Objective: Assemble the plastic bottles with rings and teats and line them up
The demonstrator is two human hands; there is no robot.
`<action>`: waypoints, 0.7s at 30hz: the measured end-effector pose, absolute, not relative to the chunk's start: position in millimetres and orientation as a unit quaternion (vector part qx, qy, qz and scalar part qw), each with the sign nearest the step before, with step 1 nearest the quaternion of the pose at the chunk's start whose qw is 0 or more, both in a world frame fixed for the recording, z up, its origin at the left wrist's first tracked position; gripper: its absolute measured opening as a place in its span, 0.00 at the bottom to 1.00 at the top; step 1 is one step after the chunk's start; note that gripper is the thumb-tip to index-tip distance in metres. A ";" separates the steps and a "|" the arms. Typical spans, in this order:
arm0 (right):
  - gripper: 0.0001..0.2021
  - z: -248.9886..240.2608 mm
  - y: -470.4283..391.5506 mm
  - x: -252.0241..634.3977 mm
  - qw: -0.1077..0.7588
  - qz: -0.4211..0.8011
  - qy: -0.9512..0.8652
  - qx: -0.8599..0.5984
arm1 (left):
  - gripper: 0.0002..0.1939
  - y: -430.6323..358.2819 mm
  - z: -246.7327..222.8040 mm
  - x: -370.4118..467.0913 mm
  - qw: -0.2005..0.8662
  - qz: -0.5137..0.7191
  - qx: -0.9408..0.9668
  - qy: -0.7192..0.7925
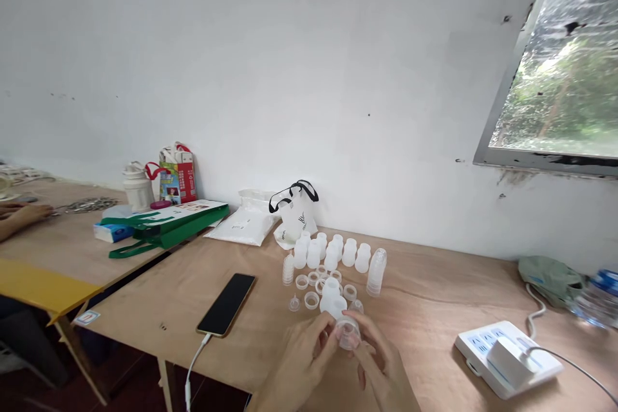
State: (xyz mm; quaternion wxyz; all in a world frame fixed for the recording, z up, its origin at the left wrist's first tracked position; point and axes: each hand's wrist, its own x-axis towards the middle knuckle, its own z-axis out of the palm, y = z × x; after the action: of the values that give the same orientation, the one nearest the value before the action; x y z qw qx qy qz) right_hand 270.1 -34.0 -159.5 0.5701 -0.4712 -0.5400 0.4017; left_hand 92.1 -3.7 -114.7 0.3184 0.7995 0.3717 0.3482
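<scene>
Over the near worktop (pixel 425 335), in the head view, a clear plastic piece (pixel 346 333) is held by partly curled left hand (pixel 305 359) and right hand (pixel 383 364), apparently so both sides are steadied; white bottles (pixel 349 253) and rings (pixel 311 307) are grouped just beyond, seemingly for reach.

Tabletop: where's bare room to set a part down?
Broad bare patch between the ribbed clear stack and the power strip; a smaller one between the phone and the pointed cap. Crowded: from the white bottles through the rings to the left hand and right hand, which hold a clear piece.
</scene>
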 end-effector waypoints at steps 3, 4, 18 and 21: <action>0.24 -154.2 -28.7 276.3 0.586 0.456 -0.524 -0.417 | 0.20 4.2 -122.0 93.0 0.335 0.370 0.781 0.376; 0.24 -152.2 -26.9 278.2 0.601 0.463 -0.510 -0.406 | 0.20 6.6 -124.4 93.8 0.332 0.381 0.776 0.378; 0.29 -153.7 -6.7 296.9 0.665 0.341 -0.438 -0.501 | 0.30 35.3 -189.8 110.4 0.275 0.387 0.789 0.389; 0.27 -164.7 -1.3 293.3 0.646 0.331 -0.471 -0.500 | 0.31 34.1 -193.7 112.4 0.303 0.372 0.790 0.382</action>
State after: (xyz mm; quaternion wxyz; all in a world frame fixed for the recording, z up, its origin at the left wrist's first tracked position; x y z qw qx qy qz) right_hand 293.3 -1.3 -164.7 0.6465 -0.5003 -0.4711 0.3314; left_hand 112.4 34.1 -193.7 0.3027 0.7899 0.3819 0.3722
